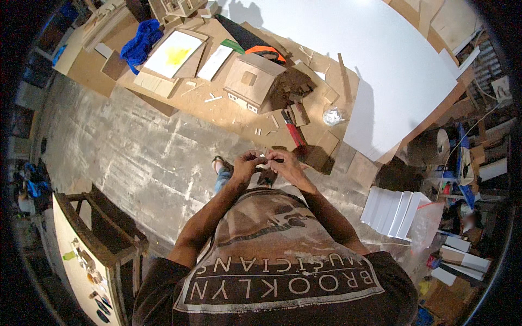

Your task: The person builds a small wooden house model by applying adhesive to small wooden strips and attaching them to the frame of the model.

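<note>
Close together at the worktable's near edge, my left hand (247, 167) and my right hand (288, 167) pinch a small pale piece (263, 156) between their fingertips. It is too small to name. Just beyond my right hand lies a red-handled tool (293, 133), its kind not plain from here. Farther off on the table stands a small wooden model house (251, 81) with a sloped roof and a square opening in it. White window-like frames (252, 107) show on its near wall. A few tiny pale strips (258, 131) lie between the house and my hands.
Left of the house are a white board with a yellow patch (173, 54) and a blue cloth (141, 45). A crumpled clear plastic item (333, 115) sits right of the tool. A large white sheet (402, 70) covers the right side. A wooden frame stand (103, 239) is at lower left.
</note>
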Available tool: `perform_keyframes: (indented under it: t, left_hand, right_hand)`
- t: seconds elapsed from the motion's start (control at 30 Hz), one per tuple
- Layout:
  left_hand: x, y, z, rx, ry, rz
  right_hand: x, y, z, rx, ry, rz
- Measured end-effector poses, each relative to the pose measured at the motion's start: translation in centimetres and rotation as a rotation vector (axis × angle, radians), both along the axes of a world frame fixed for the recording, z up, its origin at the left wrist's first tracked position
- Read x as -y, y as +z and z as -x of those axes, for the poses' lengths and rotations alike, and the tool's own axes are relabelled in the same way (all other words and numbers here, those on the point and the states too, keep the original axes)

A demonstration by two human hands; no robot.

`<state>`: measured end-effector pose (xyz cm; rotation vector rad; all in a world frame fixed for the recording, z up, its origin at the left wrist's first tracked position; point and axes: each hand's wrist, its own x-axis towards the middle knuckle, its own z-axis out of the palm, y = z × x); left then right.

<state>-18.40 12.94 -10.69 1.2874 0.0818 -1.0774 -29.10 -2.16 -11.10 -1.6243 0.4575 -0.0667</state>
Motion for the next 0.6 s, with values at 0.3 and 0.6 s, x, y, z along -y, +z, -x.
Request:
perform_keyframes:
  t: [0.3, 0.6]
  left_hand:
    - [0.0, -1.0, -0.3, -0.007, 0.054, 0.072]
    - [0.7, -0.9, -1.6, -0.046, 0.131, 0.037]
  right_hand:
    - [-0.3, -0.5, -1.2, 0.154, 0.070, 0.242]
    - [2.7, -4.1, -2.1, 0.141, -0.208, 0.377]
